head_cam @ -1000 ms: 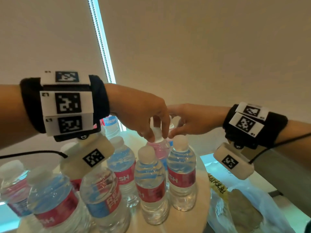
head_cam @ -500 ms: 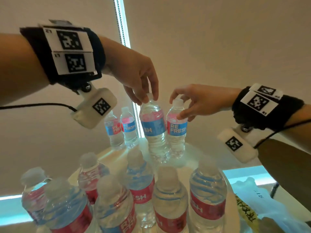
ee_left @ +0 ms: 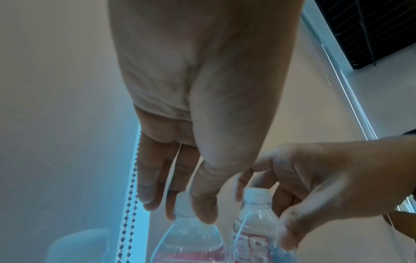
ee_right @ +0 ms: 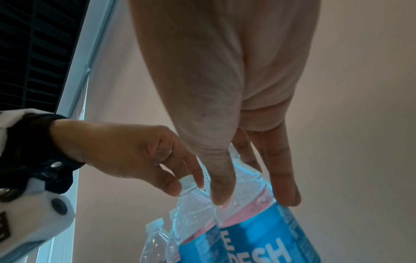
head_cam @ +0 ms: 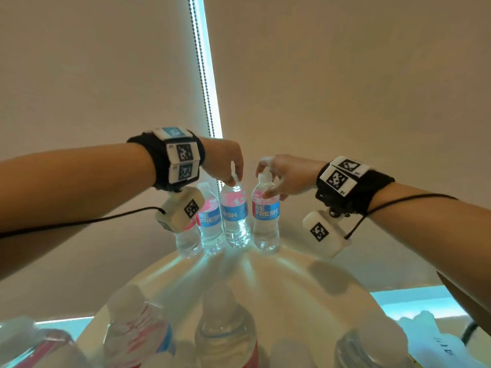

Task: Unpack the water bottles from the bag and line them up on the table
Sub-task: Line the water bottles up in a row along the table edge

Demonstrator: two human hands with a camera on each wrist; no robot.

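L grip [head_cam: 225, 163] pinching bottle cap [head_cam: 235, 178], R grip [head_cam: 284, 176] round neighbouring bottle [head_cam: 265, 208], both upright on table [head_cam: 305, 274]

Both arms outstretched, left hand [head_cam: 225, 162] fingers pinching, right hand [head_cam: 285, 176] gripping

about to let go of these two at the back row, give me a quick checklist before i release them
1. Left hand holds the third bottle by its cap: ok.
2. Right hand grips the fourth bottle at neck and shoulder: ok.
3. Both bottles upright: ok.
4. Bases resting on the table: cannot tell.
5. In line with the two bottles already standing to the left: ok.
6. Far table edge has margin behind the row: cannot tell.
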